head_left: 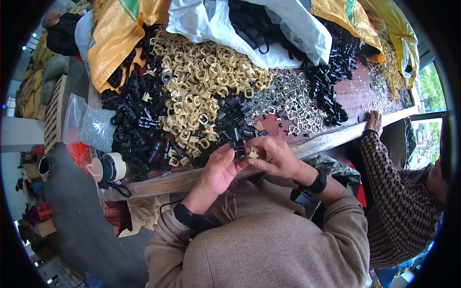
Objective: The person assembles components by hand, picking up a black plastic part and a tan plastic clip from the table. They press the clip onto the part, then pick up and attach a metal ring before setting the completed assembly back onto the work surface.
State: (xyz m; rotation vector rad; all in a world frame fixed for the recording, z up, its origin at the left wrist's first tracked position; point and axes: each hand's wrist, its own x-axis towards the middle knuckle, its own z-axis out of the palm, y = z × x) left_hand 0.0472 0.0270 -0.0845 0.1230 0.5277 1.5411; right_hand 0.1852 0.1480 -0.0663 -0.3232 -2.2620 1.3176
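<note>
Close together at the table's near edge, my two hands work in front of my chest. Between the thumb and fingers of my left hand point(218, 169) is a black plastic part point(236, 142), held upright. My right hand point(277, 156) pinches a small cream plastic clip point(253, 152) right beside it; whether the two parts touch, I cannot tell. Beyond my hands spreads a heap of cream plastic clips point(192, 81). Loose black plastic parts point(137, 125) lie to its left, and bent silvery metal pieces point(297, 98) to its right.
A clear bag of small metal pieces point(97, 127) and a white-and-green round container point(113, 167) stand at the left corner. White point(197, 21) and orange sacks point(115, 45) line the far side. At right, a co-worker's hand point(374, 122) rests at the table edge point(331, 134).
</note>
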